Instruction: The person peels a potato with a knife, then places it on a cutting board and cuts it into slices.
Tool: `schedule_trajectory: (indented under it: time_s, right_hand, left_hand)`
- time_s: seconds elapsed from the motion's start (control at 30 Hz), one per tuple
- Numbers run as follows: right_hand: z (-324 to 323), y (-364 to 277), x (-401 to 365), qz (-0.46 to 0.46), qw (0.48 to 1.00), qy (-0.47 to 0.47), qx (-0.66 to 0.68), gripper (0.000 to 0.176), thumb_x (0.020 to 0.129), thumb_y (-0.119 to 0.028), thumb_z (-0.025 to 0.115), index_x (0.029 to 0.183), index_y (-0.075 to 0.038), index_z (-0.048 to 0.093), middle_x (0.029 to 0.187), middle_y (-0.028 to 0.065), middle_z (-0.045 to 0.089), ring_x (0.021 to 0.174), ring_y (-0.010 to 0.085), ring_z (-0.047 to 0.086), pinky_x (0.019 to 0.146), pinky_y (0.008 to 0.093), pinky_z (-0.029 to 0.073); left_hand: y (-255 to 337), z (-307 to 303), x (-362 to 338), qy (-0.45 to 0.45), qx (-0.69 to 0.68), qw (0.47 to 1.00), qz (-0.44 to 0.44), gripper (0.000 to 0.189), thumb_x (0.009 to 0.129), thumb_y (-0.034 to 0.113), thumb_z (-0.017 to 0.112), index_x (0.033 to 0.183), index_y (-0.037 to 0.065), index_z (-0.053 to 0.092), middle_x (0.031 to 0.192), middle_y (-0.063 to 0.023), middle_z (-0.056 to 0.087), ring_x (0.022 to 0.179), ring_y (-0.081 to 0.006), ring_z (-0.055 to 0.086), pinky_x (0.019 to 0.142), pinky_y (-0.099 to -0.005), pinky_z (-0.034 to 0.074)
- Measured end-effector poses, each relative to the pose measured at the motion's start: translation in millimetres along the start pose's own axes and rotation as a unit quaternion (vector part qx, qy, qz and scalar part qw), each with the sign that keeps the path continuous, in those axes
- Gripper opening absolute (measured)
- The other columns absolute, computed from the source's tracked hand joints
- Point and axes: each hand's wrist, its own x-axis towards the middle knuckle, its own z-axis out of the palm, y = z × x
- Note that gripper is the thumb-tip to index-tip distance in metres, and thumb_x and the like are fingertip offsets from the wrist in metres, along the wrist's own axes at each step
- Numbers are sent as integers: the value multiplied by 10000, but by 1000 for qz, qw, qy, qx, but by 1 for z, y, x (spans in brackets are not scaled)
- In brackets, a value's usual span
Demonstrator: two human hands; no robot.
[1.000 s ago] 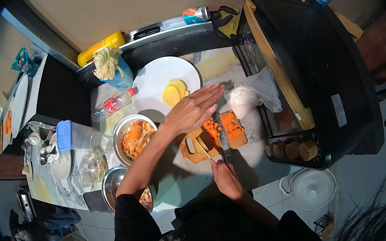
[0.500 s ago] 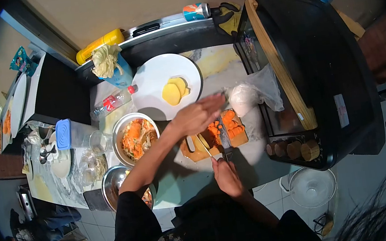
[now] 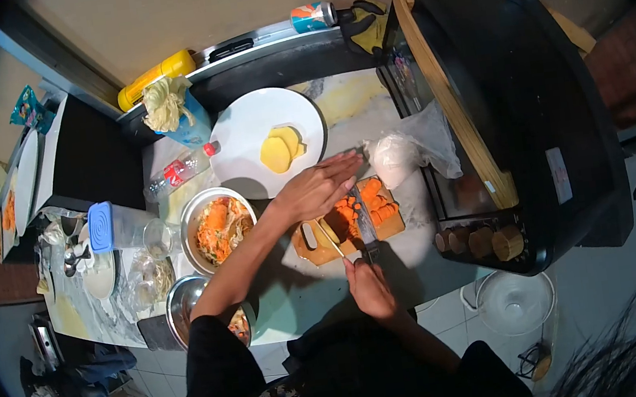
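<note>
My left hand reaches over the far edge of the wooden cutting board, its fingers stretched out flat. Nothing shows in it, though its underside is hidden. At the near side of the board, my right hand is closed round the handle of a thin-bladed knife. That blade lies against a yellow slice on the board. Diced orange carrot and larger carrot pieces sit on either side of a second, broad blade resting on the board.
A white plate with yellow slices stands behind the board. To the left are a bowl of shredded vegetables, a metal bowl and a plastic bottle. A white-filled plastic bag and black oven stand right.
The whole view has shifted slightly to the left. My left hand's fingers, blurred before, now look sharper over the board. The right hand keeps its grip on the knife.
</note>
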Motion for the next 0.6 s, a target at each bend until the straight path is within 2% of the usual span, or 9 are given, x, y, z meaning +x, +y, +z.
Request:
schedule_trajectory:
  time_s: [0.23,0.37,0.6]
  right_hand:
    - [-2,-1,2,15,1000,-7,-2,375,968,-258,449,782,48,562,762,307,587,761,493,566,682,556,442]
    - [1,1,-1,22,999,-26,5,380,969,-253,447,769,48,564,754,305,588,753,489,570,671,553,445]
    - [1,2,1,10,1000,-5,5,371,965,-249,456,764,41,567,712,291,586,716,484,573,635,546,446]
  left_hand:
    - [6,-19,8,6,-6,1000,-13,472,1001,267,297,1321,-56,426,1392,-163,428,1333,-283,345,1134,-353,251]
    - [-9,8,-1,-17,21,1000,1,477,1002,282,300,1301,-58,449,1376,-166,446,1335,-281,341,1128,-350,262]
    - [3,-15,5,36,3,999,-8,480,1005,280,285,1323,-53,422,1380,-172,439,1341,-281,331,1132,-350,255]
